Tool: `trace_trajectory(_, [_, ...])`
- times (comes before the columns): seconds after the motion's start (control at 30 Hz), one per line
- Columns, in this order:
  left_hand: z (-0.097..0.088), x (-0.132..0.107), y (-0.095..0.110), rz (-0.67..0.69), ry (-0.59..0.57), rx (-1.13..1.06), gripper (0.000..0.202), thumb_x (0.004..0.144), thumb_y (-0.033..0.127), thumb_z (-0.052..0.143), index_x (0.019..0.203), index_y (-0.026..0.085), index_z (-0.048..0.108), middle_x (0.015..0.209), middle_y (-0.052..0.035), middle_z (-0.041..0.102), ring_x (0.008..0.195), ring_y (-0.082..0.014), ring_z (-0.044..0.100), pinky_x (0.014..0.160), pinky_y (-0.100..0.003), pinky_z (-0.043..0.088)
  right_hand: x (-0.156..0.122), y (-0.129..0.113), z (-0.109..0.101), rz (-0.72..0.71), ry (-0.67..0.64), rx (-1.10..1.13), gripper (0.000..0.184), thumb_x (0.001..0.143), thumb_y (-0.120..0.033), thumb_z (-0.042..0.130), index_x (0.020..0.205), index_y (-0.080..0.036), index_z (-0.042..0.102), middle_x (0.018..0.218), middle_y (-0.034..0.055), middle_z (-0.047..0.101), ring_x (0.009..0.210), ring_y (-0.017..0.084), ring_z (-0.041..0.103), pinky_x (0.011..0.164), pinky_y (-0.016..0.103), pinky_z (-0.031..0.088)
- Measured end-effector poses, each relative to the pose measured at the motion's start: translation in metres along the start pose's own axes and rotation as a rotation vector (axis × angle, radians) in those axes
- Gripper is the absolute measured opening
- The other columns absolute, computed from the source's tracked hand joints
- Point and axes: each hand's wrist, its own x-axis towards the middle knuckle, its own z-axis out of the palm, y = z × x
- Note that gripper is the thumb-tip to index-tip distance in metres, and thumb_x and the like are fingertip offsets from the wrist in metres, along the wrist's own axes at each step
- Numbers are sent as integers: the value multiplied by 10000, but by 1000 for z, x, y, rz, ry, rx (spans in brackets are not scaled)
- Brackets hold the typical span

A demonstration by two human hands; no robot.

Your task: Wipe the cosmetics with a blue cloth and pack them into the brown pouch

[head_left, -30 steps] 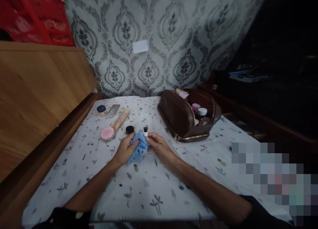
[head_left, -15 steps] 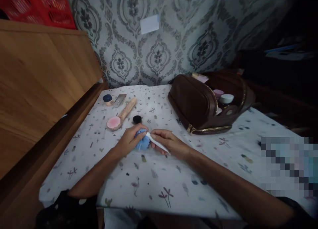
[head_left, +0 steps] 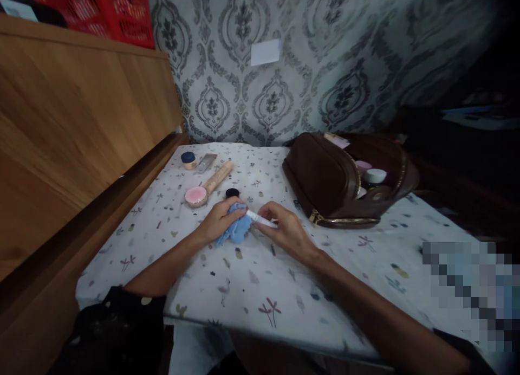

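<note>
While my left hand [head_left: 221, 222] bunches a fluffy blue cloth [head_left: 236, 232] mid-table, my right hand [head_left: 286, 231] pinches a slim white tube [head_left: 260, 219] against it, on a flower-printed tablecloth [head_left: 349, 266] before damask wallpaper [head_left: 317, 66].

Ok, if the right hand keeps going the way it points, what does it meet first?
Most likely the cloth bunched in the left hand. The right hand points left at it, and the tip of the tube it holds seems to touch the cloth.
</note>
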Motion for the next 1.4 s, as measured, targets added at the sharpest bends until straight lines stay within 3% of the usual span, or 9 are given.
trace_trajectory(0.17, [-4,2,-1,26,-31,-85,312,905,454,597,1037,176,647,877,-3,607,794,-148,567,725,-225,439,2,0,-2,267,-220,422,432,747,-599,712,782,-176,631,622,-6,604,548,118,516,538,252,400])
trace_trajectory(0.37, [-5,1,3,-31,-37,-220,313,878,450,648,1023,173,658,833,5,609,709,-121,558,672,-212,436,2,-2,-1,469,-337,715,466,703,-601,770,753,-156,641,575,-10,611,477,75,472,463,219,315])
trace_trajectory(0.53, [-3,2,0,-66,50,-298,329,840,457,695,984,162,675,784,17,607,665,-100,537,636,-196,425,1,-4,5,404,-246,754,508,625,-468,871,980,-187,640,754,-13,655,642,114,565,539,231,407])
trace_trajectory(0.7, [9,4,-3,-143,263,-515,496,721,467,812,1095,187,646,882,18,637,697,-95,575,650,-192,465,-1,-5,8,333,-116,741,387,719,-491,805,864,-189,611,670,-31,617,615,105,525,613,258,416])
trace_trajectory(0.77, [15,4,-3,-171,291,-608,519,687,461,842,1077,186,640,895,16,647,709,-96,598,665,-192,490,-1,-4,9,329,-88,770,382,733,-499,793,871,-188,618,662,-27,618,616,108,525,625,264,418])
trace_trajectory(0.97, [24,0,-2,-282,93,-757,574,651,494,859,1068,159,652,702,13,666,554,-135,638,559,-246,540,-6,-1,16,353,-191,806,411,746,-529,780,900,-174,643,656,-11,628,609,118,553,580,254,423])
trace_trajectory(1.07, [22,0,0,-324,141,-743,519,614,506,873,919,129,689,673,-13,687,534,-137,640,531,-239,540,-7,-3,17,376,-232,806,414,760,-544,762,902,-173,645,673,-10,632,599,113,558,565,249,425])
trace_trajectory(1.23, [19,1,4,-305,260,-709,460,553,475,903,771,125,699,630,14,658,515,-84,587,513,-185,491,-7,-13,16,401,-243,763,457,658,-479,859,890,-204,578,665,-49,621,560,99,538,544,241,418])
trace_trajectory(1.4, [18,2,2,-290,298,-678,460,534,491,901,659,138,633,564,44,598,478,-64,530,483,-175,445,-11,-16,15,403,-312,791,373,724,-482,814,823,-188,606,702,-14,650,643,112,580,624,250,442])
